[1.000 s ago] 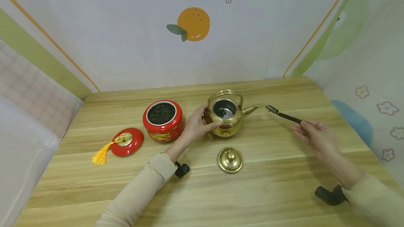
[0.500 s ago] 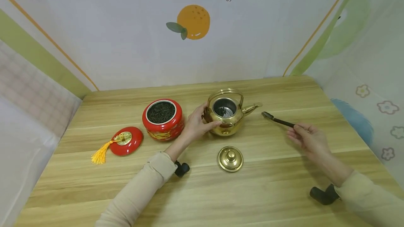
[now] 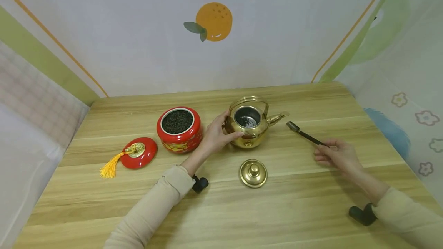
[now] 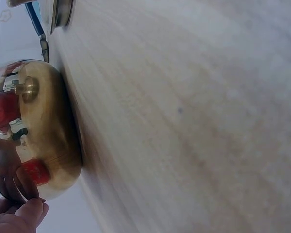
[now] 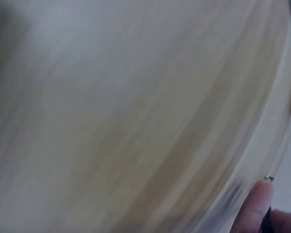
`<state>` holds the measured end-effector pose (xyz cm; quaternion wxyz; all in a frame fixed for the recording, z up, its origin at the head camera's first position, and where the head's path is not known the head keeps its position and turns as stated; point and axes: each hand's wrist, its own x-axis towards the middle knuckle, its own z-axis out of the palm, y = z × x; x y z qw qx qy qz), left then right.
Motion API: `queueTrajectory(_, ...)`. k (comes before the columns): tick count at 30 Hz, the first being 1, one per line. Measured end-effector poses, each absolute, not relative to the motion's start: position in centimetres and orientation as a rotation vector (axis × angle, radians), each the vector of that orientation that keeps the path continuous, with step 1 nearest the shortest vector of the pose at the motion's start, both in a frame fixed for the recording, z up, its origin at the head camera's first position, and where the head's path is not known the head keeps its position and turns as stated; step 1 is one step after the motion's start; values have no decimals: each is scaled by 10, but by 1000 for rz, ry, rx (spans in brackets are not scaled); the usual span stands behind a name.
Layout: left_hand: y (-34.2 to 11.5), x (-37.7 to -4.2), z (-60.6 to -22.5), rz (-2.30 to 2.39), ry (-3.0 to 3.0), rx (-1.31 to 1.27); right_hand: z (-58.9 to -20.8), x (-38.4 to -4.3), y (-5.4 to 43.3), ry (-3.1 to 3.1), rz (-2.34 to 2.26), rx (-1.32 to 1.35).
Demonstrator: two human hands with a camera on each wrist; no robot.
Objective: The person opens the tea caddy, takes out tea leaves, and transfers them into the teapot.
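Note:
In the head view, my left hand (image 3: 217, 137) grips the left side of a shiny gold teapot (image 3: 247, 140), thumb in front and fingers partly hidden behind. The teapot stands upright with its lid off, arched handle raised and spout pointing right. Inside its mouth is a steel strainer (image 3: 252, 121) with some dark bits in it. My right hand (image 3: 340, 156) pinches the dark handle of a small tea scoop (image 3: 311, 138), whose head points left, just short of the spout. Close up in the left wrist view, my thumb (image 4: 29, 213) lies against the teapot's polished body.
Left of the teapot stands an open red jar (image 3: 181, 139) full of dark tea leaves (image 3: 177, 121). Its red lid (image 3: 147, 153) with a yellow tassel (image 3: 110, 167) lies further left. The teapot's gold lid (image 3: 253, 176) rests in front of the teapot on the wooden table (image 3: 277, 218).
My right hand has shifted slightly left and nearer to me, and the scoop's handle now slants more steeply. My left hand has stayed on the teapot.

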<state>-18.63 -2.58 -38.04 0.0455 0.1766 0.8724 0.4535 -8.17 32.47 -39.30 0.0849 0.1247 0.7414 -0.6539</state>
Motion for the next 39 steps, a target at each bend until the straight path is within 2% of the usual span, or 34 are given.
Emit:
queueTrajectory(6, -26, -185, -379, 1372, 2665, 525, -396, -83, 328, 2507, -1472, 297)
queueTrajectory(18, -26, -185, -380, 1361, 2672, 519, -399, -81, 323, 2802, -1009, 103)
queueTrajectory(24, -26, -186, -380, 1361, 2670, 515, -401, -82, 321, 2897, -900, 11)
queueTrajectory(39, -25, -186, -380, 1413, 2654, 526, -403, -82, 320, 2912, -890, 30)
